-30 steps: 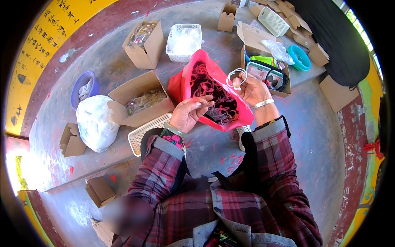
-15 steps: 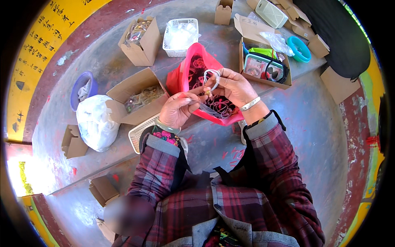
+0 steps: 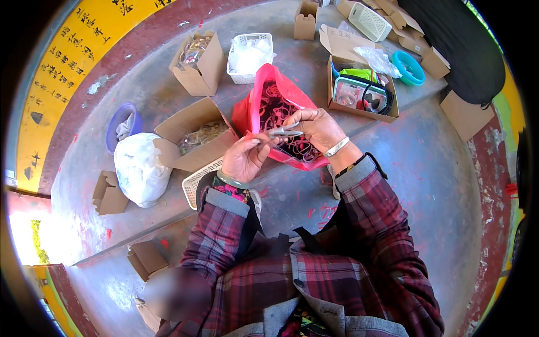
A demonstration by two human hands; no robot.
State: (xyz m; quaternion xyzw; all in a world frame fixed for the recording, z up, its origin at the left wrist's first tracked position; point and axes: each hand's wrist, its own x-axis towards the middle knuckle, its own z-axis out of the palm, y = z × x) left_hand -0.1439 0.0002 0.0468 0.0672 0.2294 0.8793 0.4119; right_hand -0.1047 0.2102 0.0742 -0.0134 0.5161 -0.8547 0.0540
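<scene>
My right hand [image 3: 321, 130] pinches a pale grey-white coiled loop [image 3: 286, 132], whose exact kind I cannot make out. Close by on the left, my left hand [image 3: 245, 158] has its fingers pinched on a thin clear plastic bag; the bag is hard to see now, and the loop's end meets it at the fingertips. Directly beneath both hands is a bright pink bag [image 3: 296, 94], its mouth spread wide. Many dark and pinkish thin loops [image 3: 276, 106] fill it. Fingers partly cover where loop and plastic meet.
Left of the pink bag stands an open carton [image 3: 196, 154] of small packets, beside a stuffed white plastic bag [image 3: 143, 171] and a purple basin [image 3: 124, 128]. Farther off are a white basket [image 3: 250, 77], another carton [image 3: 210, 78], a box of supplies [image 3: 362, 115] and a turquoise basin [image 3: 408, 67].
The pale loop has tilted from an upright ring to a flat, sideways position near my left fingertips. My right hand has turned and dropped slightly. The view has shifted a little.
</scene>
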